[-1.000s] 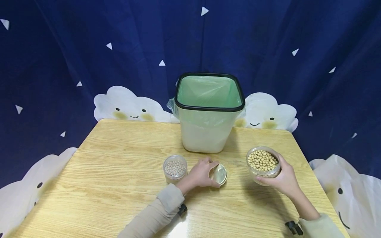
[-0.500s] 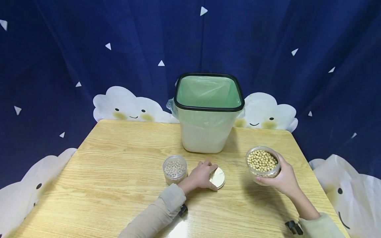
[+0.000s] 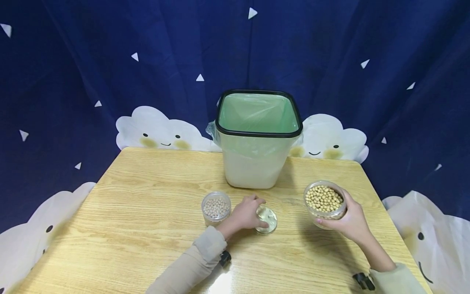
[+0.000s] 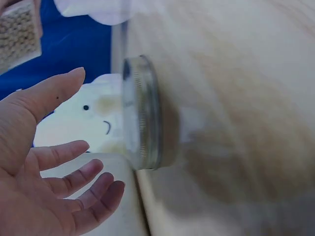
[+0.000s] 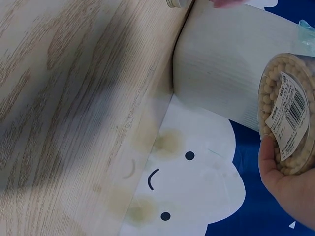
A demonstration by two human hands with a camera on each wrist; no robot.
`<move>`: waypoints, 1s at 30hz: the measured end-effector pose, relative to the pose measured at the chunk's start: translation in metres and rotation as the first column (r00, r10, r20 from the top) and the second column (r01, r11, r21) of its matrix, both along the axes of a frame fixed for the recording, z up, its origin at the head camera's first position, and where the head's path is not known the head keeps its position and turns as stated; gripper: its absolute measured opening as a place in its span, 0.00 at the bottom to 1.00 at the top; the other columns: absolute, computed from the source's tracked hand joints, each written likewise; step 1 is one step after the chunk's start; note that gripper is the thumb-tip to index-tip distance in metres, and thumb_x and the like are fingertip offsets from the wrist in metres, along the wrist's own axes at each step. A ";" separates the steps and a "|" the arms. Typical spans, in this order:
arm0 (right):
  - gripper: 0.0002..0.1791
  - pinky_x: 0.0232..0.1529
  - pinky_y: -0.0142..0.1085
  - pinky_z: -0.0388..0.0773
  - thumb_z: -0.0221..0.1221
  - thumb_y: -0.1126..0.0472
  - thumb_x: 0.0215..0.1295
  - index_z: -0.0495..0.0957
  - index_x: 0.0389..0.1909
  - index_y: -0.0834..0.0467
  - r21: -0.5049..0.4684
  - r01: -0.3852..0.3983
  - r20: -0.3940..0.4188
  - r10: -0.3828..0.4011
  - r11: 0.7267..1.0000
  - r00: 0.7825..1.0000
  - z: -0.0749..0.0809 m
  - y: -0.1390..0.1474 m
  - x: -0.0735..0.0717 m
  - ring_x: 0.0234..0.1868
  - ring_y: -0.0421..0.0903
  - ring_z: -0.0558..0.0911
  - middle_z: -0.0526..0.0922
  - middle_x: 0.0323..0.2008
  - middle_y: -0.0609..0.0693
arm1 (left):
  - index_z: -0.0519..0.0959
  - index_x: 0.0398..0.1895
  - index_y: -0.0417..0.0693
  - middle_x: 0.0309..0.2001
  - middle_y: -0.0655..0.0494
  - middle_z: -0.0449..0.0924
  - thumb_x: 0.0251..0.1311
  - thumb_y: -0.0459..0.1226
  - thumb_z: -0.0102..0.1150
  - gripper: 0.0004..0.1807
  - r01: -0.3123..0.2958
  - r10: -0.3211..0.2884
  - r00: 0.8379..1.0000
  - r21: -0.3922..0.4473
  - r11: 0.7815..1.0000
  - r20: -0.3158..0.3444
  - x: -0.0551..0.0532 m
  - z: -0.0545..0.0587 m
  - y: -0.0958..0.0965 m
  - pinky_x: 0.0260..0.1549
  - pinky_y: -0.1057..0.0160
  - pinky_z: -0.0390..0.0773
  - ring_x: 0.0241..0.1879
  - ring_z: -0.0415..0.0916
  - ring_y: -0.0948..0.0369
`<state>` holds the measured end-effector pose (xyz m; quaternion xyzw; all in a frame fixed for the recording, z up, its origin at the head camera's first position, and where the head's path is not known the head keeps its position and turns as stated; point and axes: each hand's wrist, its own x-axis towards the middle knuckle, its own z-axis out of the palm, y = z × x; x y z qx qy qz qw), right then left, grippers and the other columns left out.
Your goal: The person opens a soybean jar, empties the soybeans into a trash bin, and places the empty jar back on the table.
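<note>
Deep navy curtain (image 3: 165,49) fills the top of the frame, dotted with white triangles and smiling clouds (image 3: 158,128), and below it a wood-grain table (image 3: 147,196) spreads across the lower half. Upper centre, a pale bin (image 3: 253,163) stands upright, black-rimmed, a clear liner (image 3: 260,112) drawn up inside. Now to the action, just below it! Left hand (image 3: 247,214), lower centre, thumb and fingers parted, nothing pinched; the left-wrist view shows daylight between them and the gold lid (image 3: 269,218). And that's the relation to watch: the lid lies flat on the table just right of those fingertips, two layers deep by the look of its edge, round, so no long axis to line up with. Left hand is plainly the nearer; the right hand (image 3: 350,218) is well apart, out at right of frame, and it's busy, fingers and thumb curled around a clear jar (image 3: 312,213) of soybeans (image 3: 323,199), or something very like them, lifted over the tabletop with a label (image 5: 290,115) showing on its base in the right-wrist view. Left of the left hand, just beside the wrist, sits a smaller clear jar (image 3: 210,222) of paler round beans (image 3: 216,208), upright.
</note>
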<state>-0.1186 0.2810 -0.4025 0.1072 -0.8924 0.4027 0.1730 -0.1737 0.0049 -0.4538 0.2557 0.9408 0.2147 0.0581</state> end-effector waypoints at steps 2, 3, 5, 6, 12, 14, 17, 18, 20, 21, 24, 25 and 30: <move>0.52 0.42 0.19 0.62 0.77 0.65 0.25 0.64 0.60 0.61 0.001 -0.002 -0.001 0.002 1.000 1.000 0.000 0.000 0.000 0.45 0.23 0.66 0.75 0.49 0.61 | 0.71 0.57 0.48 0.49 0.50 0.71 0.37 0.54 0.71 0.40 0.004 -0.004 1.000 0.032 0.999 -0.007 -0.001 0.004 -0.001 0.38 0.59 0.75 0.45 0.71 0.55; 0.52 0.42 0.19 0.62 0.77 0.65 0.25 0.64 0.60 0.61 0.001 -0.002 -0.002 0.002 1.000 1.000 0.000 0.000 0.000 0.45 0.24 0.66 0.75 0.49 0.61 | 0.72 0.56 0.48 0.47 0.51 0.72 0.37 0.54 0.71 0.40 0.009 -0.008 1.000 0.047 0.999 -0.012 -0.001 0.006 -0.002 0.37 0.60 0.75 0.44 0.72 0.55; 0.52 0.42 0.19 0.62 0.77 0.65 0.25 0.64 0.60 0.61 -0.002 -0.005 -0.005 0.005 1.000 1.000 0.001 0.000 0.000 0.45 0.24 0.66 0.75 0.49 0.60 | 0.71 0.57 0.47 0.46 0.50 0.72 0.38 0.53 0.71 0.40 0.019 -0.018 1.000 0.079 0.997 -0.013 -0.002 0.010 -0.004 0.38 0.60 0.75 0.41 0.73 0.56; 0.52 0.42 0.19 0.62 0.77 0.65 0.25 0.65 0.60 0.61 -0.003 -0.006 -0.007 0.006 1.000 1.000 0.001 -0.001 0.000 0.45 0.24 0.66 0.74 0.49 0.61 | 0.71 0.57 0.47 0.46 0.50 0.72 0.38 0.52 0.71 0.39 0.021 -0.020 1.000 0.095 0.995 -0.009 -0.002 0.012 -0.004 0.38 0.61 0.75 0.40 0.73 0.56; 0.52 0.42 0.20 0.61 0.77 0.65 0.24 0.65 0.60 0.61 0.001 -0.002 -0.011 0.002 1.000 1.000 0.001 -0.001 0.001 0.45 0.25 0.66 0.74 0.49 0.62 | 0.70 0.57 0.45 0.48 0.50 0.73 0.40 0.53 0.70 0.40 0.045 -0.044 0.999 0.171 0.984 -0.011 0.001 0.027 -0.009 0.43 0.60 0.73 0.46 0.73 0.56; 0.52 0.42 0.19 0.61 0.77 0.65 0.24 0.64 0.60 0.61 0.006 0.000 -0.009 0.000 1.000 1.000 0.001 -0.001 0.001 0.46 0.24 0.66 0.74 0.49 0.62 | 0.70 0.57 0.45 0.49 0.51 0.73 0.40 0.53 0.69 0.40 0.054 -0.051 0.998 0.182 0.982 -0.023 0.002 0.031 -0.010 0.44 0.61 0.73 0.46 0.72 0.56; 0.53 0.42 0.19 0.61 0.77 0.65 0.25 0.64 0.60 0.61 0.011 0.004 -0.007 -0.004 1.000 1.000 0.000 0.000 0.001 0.46 0.23 0.65 0.74 0.49 0.60 | 0.70 0.57 0.45 0.49 0.51 0.73 0.41 0.54 0.69 0.40 0.064 -0.058 0.998 0.201 0.977 -0.037 0.004 0.036 -0.011 0.43 0.61 0.73 0.46 0.72 0.57; 0.53 0.42 0.19 0.61 0.77 0.65 0.25 0.64 0.60 0.61 0.012 0.005 -0.006 -0.005 1.000 1.000 0.000 0.000 0.001 0.46 0.23 0.65 0.74 0.49 0.60 | 0.70 0.57 0.45 0.49 0.51 0.73 0.41 0.54 0.68 0.39 0.066 -0.059 0.997 0.208 0.976 -0.039 0.004 0.038 -0.012 0.43 0.62 0.73 0.46 0.72 0.57; 0.53 0.42 0.19 0.61 0.77 0.64 0.25 0.64 0.60 0.61 0.015 0.009 -0.006 -0.009 1.000 1.000 -0.001 0.001 0.001 0.46 0.23 0.65 0.74 0.49 0.60 | 0.70 0.57 0.45 0.49 0.50 0.73 0.42 0.53 0.69 0.39 0.071 -0.063 0.997 0.226 0.972 -0.045 0.004 0.042 -0.013 0.41 0.62 0.73 0.45 0.72 0.56; 0.53 0.42 0.19 0.61 0.77 0.64 0.25 0.64 0.60 0.61 0.013 0.008 -0.007 -0.008 1.000 1.000 -0.001 0.000 0.001 0.46 0.24 0.65 0.74 0.49 0.61 | 0.70 0.57 0.45 0.48 0.51 0.73 0.42 0.53 0.69 0.39 0.075 -0.064 0.997 0.233 0.970 -0.052 0.004 0.043 -0.013 0.40 0.63 0.73 0.44 0.72 0.56; 0.53 0.42 0.19 0.61 0.77 0.65 0.25 0.64 0.60 0.61 0.008 0.009 -0.007 -0.009 1.000 1.000 -0.001 0.000 0.001 0.46 0.24 0.66 0.74 0.48 0.61 | 0.71 0.57 0.46 0.47 0.52 0.74 0.41 0.53 0.69 0.39 0.080 -0.064 0.995 0.255 0.964 -0.070 0.002 0.048 -0.015 0.38 0.64 0.72 0.43 0.72 0.56; 0.53 0.42 0.19 0.62 0.77 0.65 0.25 0.64 0.60 0.61 0.006 0.007 -0.005 -0.007 1.000 1.000 0.000 0.000 0.001 0.46 0.24 0.66 0.74 0.48 0.60 | 0.71 0.57 0.45 0.47 0.52 0.74 0.41 0.53 0.69 0.39 0.084 -0.064 0.995 0.264 0.961 -0.082 0.002 0.050 -0.015 0.38 0.64 0.72 0.42 0.72 0.56; 0.53 0.42 0.19 0.61 0.77 0.65 0.25 0.64 0.61 0.62 -0.001 0.002 0.001 -0.002 1.000 1.000 0.001 -0.001 0.000 0.46 0.24 0.66 0.74 0.49 0.59 | 0.71 0.55 0.43 0.46 0.52 0.74 0.40 0.50 0.71 0.38 0.094 -0.052 0.989 0.318 0.943 -0.140 0.000 0.062 -0.019 0.39 0.63 0.73 0.41 0.72 0.58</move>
